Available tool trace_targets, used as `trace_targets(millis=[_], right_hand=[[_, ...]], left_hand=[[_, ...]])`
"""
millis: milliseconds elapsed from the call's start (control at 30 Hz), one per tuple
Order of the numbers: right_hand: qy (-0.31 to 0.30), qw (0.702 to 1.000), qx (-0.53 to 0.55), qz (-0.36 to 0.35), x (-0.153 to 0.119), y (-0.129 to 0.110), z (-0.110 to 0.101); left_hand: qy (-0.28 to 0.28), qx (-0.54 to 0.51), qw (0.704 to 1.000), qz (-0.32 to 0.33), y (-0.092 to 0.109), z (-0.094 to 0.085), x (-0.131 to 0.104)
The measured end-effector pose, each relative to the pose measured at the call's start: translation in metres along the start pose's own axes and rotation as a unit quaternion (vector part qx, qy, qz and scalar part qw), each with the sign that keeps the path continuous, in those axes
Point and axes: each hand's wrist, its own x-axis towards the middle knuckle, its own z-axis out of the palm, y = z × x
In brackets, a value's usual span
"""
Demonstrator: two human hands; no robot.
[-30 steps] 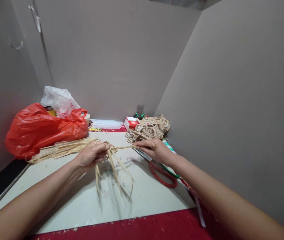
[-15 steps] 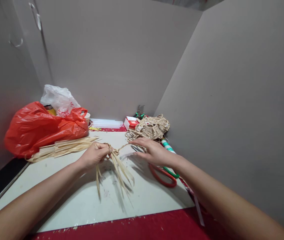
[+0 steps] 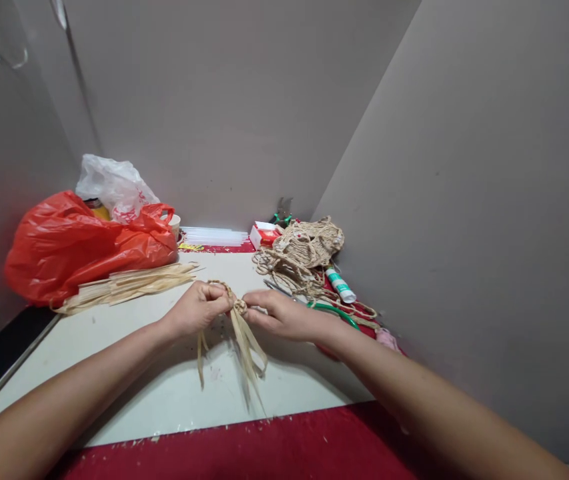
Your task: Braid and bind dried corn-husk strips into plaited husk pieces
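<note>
Between my hands, above the pale board (image 3: pixel 164 393), is a small knotted piece of braided straw cord (image 3: pixel 239 307) with loose flat strands (image 3: pixel 247 347) hanging down. My left hand (image 3: pixel 197 307) pinches its left side, where a curved bit of cord shows above the fingers. From the right, my right hand (image 3: pixel 279 313) closes thumb and fingers on the knot's other side. The fingertips hide part of the cord. Behind my right wrist lie green-handled scissors (image 3: pixel 337 312), partly covered by the arm.
A heap of braided cord (image 3: pixel 309 247) lies at the back right, beside a red-and-white box (image 3: pixel 264 235) and a green-and-white tube (image 3: pixel 341 285). Flat straw strips (image 3: pixel 129 283) rest before a red plastic bag (image 3: pixel 84 247) at left. Clear sticks (image 3: pixel 214 237) lie at the back; grey walls surround the table.
My right hand has moved left from its spread pose near the cord's tail and closed on the knot. My left hand keeps its pinch. The camera view has shifted slightly.
</note>
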Motion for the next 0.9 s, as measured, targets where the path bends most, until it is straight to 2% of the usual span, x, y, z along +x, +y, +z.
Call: trace_targets(millis=[67, 167, 333, 467, 600, 733, 900], right_hand=[[-0.021, 0.996, 0.075, 0.033, -0.002, 0.000, 0.002], [-0.021, 0.993, 0.094, 0.065, -0.002, -0.002, 0.002], [-0.092, 0.988, 0.032, 0.116, 0.003, -0.013, -0.003], [-0.120, 0.984, -0.049, 0.124, 0.009, -0.016, -0.003], [-0.100, 0.978, -0.135, 0.120, 0.009, -0.003, -0.002], [-0.066, 0.969, -0.196, 0.137, 0.005, 0.014, -0.011], [0.017, 0.962, -0.232, 0.141, -0.008, 0.037, -0.030]], left_hand=[[-0.001, 0.000, 1.000, -0.003, 0.003, 0.000, -0.001], [0.002, -0.025, 0.999, -0.028, 0.006, 0.002, -0.002], [0.003, -0.062, 0.996, -0.069, -0.002, 0.009, -0.002], [0.020, -0.054, 0.997, -0.042, -0.010, 0.013, -0.002], [0.062, -0.030, 0.998, -0.001, -0.001, 0.014, -0.005], [0.051, -0.044, 0.998, 0.000, 0.012, 0.010, -0.009], [0.078, -0.110, 0.990, -0.039, -0.002, -0.010, 0.003]])
